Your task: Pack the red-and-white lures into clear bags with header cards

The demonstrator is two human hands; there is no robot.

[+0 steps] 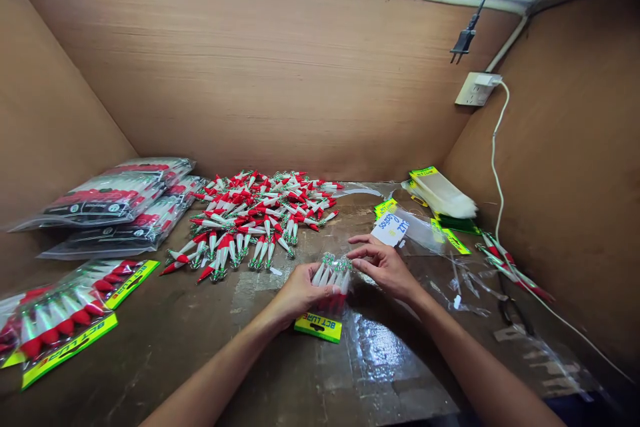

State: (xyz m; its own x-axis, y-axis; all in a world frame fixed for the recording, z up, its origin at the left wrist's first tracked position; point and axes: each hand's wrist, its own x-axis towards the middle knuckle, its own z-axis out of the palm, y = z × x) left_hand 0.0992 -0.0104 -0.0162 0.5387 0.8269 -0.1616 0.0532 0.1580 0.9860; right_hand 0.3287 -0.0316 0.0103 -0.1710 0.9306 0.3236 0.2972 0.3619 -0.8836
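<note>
My left hand (299,292) is closed around a small clear packet of red-and-white squid lures (338,281). Its yellow-green header card (319,328), printed BCT LURE, points toward me. The lures' hook crowns are at the far end of the packet. Beside that end is my right hand (387,270), its fingers apart and the thumb and index finger at the hooks; whether they touch is unclear. Beyond my hands lies a large heap of loose red-and-white squid lures (265,207).
Filled packets (65,320) lie at left, below stacked larger bags of lures (107,203). On the right are header-card bags (443,193), a handwritten white label (390,228), a few lures (505,260), dark-handled scissors (513,310) and a white cable (495,160). A plug (464,43) hangs above.
</note>
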